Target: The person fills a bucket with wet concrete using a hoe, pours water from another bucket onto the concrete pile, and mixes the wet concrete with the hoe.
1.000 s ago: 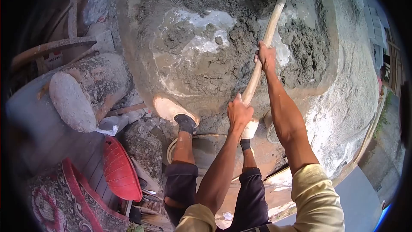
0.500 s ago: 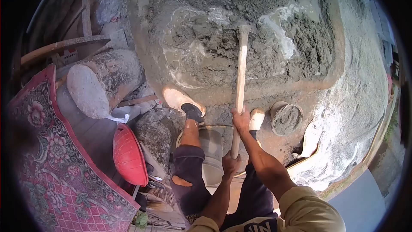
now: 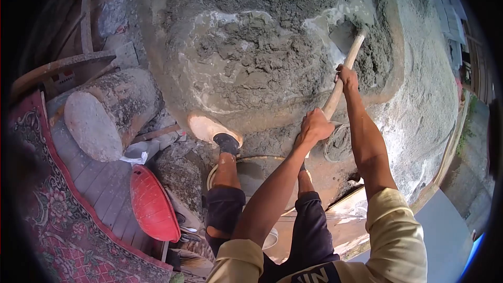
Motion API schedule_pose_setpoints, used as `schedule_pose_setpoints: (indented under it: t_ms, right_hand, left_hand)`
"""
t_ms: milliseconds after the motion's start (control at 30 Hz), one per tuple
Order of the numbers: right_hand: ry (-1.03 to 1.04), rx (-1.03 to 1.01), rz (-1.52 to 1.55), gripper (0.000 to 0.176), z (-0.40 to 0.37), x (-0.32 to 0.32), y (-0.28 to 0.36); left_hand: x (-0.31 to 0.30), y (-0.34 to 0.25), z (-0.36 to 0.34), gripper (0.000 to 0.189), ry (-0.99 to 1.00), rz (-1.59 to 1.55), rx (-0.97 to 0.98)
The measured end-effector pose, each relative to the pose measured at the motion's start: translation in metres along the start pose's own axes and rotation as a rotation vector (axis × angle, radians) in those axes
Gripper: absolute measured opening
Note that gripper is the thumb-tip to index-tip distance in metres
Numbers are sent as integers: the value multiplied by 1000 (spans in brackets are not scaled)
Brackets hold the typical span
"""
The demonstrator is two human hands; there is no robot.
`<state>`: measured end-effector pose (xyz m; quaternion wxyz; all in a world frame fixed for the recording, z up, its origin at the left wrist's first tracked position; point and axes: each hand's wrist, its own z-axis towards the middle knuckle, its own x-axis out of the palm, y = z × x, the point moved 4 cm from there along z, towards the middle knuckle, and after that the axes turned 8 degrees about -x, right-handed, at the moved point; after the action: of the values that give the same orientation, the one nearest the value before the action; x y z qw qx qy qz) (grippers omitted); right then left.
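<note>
A hoe with a long pale wooden handle (image 3: 331,104) slants up and right over a bed of wet grey mortar (image 3: 262,55). Its flat grey blade (image 3: 343,35) lies against the mortar beside a pale watery patch, its lower edge hard to make out. My right hand (image 3: 347,77) is wrapped round the upper handle, close to the blade. Lower down, my left hand (image 3: 316,126) grips the same handle near its rear end. A bucket of mortar (image 3: 340,144) stands just below my left hand, partly covered by it and the handle.
My shoe (image 3: 212,128) stands at the mortar's near edge. To the left lie a red plastic basin (image 3: 152,204), a log (image 3: 126,105) and a floral carpet (image 3: 68,220). A large round tub (image 3: 251,173) sits between my legs. A heap of grey sand (image 3: 427,89) rises on the right.
The hoe's blade has moved right across the mortar, and its handle now slants instead of standing nearly straight. My hands have shifted up and right, the right one much nearer the blade.
</note>
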<state>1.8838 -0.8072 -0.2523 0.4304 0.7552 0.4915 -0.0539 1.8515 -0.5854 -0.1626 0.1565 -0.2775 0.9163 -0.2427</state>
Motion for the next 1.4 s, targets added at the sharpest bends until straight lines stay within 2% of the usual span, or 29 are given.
schedule_pose_setpoints:
  t_ms: [33, 67, 133, 167, 233, 267, 300, 333, 367, 400, 433, 467, 500, 567, 667, 733, 800, 833, 867, 933, 967, 1033, 1100, 1133, 1200, 1267, 1333, 1400]
  right_hand:
    - [-36, 79, -82, 15, 9, 5, -7]
    - [-36, 75, -93, 15, 15, 15, -17]
    - [-54, 111, 316, 11, 6, 27, -52]
    - [-53, 166, 290, 10, -2, 46, -60]
    - [-75, 209, 415, 11, -39, 87, -70]
    - [-38, 166, 499, 12, -64, 110, -67]
    - [-23, 221, 649, 10, -75, 132, -77]
    - [-28, 287, 654, 7, -104, 153, -70]
    - [74, 257, 740, 6, -129, 174, -75]
    - [114, 333, 764, 6, -164, 189, -68]
    - [134, 363, 777, 6, -201, 197, -58]
    - [214, 430, 836, 6, -232, 204, -56]
    - [300, 470, 903, 7, -259, 208, -57]
    - [399, 605, 934, 8, -307, 209, -60]
    - [425, 572, 953, 9, -336, 184, -19]
    - [369, 466, 959, 11, -308, 150, 27]
    - [319, 225, 930, 9, -240, 110, 73]
    - [290, 61, 884, 11, -208, 86, 108]
    - [259, -140, 820, 14, -171, 64, 140]
    - [162, -504, 718, 25, -101, 25, 201]
    - [108, -562, 576, 29, -77, 10, 230]
    - [17, -739, 373, 31, -21, -5, 261]
    - [-121, -822, 177, 26, 34, -8, 265]
    - [-118, -806, 169, 26, 49, 4, 250]
    - [45, -612, 63, 24, 75, 40, 199]
    - [88, -444, 231, 20, 67, 91, 128]
    - [67, -319, 294, 15, 51, 127, 74]
    - [74, -245, 232, 12, 30, 147, 42]
  left_hand:
    - [-14, -6, 7, 45, 36, 94, -18]
    - [-29, -7, 11, 45, 72, 186, -41]
    - [-62, 24, 6, 43, 146, 262, -26]
    - [-84, 42, 1, 42, 148, 286, -41]
    - [-120, 85, -28, 39, 135, 326, -73]
    - [-138, 105, -42, 38, 103, 340, -78]
    - [-152, 131, -55, 35, 86, 331, -65]
    - [-169, 155, -74, 35, 49, 305, -29]
    - [-190, 169, -96, 35, -21, 345, 73]
    - [-214, 170, -125, 33, 39, 305, 12]
    - [-229, 178, -155, 30, 25, 206, -102]
    - [-238, 197, -180, 26, -20, 193, 9]
    - [-244, 218, -201, 24, -78, 278, 15]
    - [-259, 237, -241, 23, -83, 345, -123]
    - [-268, 236, -261, 21, -268, 387, -47]
    - [-254, 199, -233, 22, -254, 317, 70]
    - [-220, 145, -181, 25, -238, 264, 198]
    - [-194, 123, -143, 28, -279, 240, 195]
    - [-172, 87, -111, 31, -275, 167, 315]
    - [-130, 20, -38, 31, -294, 41, 369]
    - [-117, -19, -8, 32, -278, -45, 428]
    - [-90, -81, 44, 38, -246, -159, 397]
    - [-60, -114, 67, 44, -289, -218, 326]
    - [-47, -112, 78, 51, -207, -238, 246]
    - [-33, -66, 82, 50, -221, -282, 144]
    - [-53, -1, 75, 43, -272, -176, 51]
    - [-69, 52, 69, 38, -355, -51, 43]
    - [-61, 86, 58, 35, -348, -78, 1]
